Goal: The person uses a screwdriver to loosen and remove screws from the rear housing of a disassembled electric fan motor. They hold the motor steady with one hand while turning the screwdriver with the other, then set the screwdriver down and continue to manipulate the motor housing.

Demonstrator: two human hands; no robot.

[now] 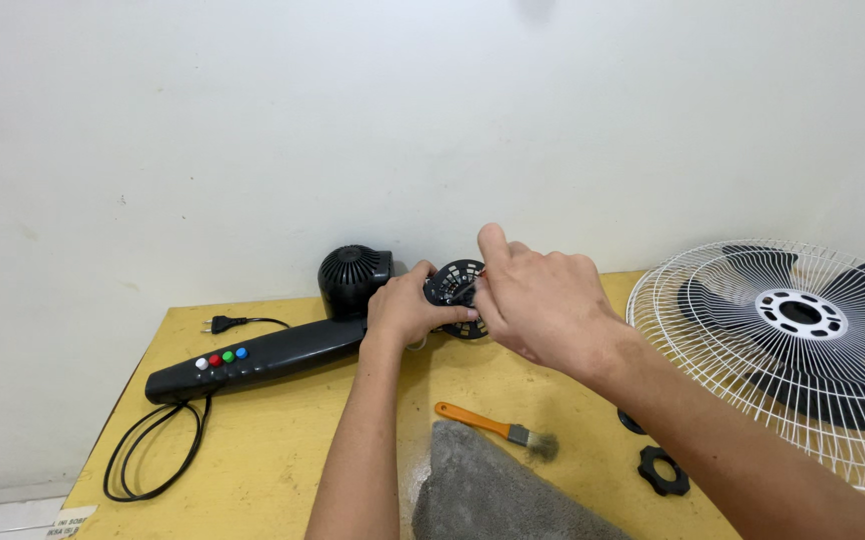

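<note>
Fan motor front (456, 285) between both hands (473, 305)

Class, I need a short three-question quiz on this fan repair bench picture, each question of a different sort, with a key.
1. True or false: the orange-handled brush lies on the yellow table, touched by neither hand.
2. Which part do the left hand and right hand both hold?
A. white fan grille
B. round black motor front
C. power plug
3. Fill in: the black fan stand carries a row of four coloured ____.

Key
1. True.
2. B: the round black motor front, beside the motor housing.
3. Buttons.
</note>
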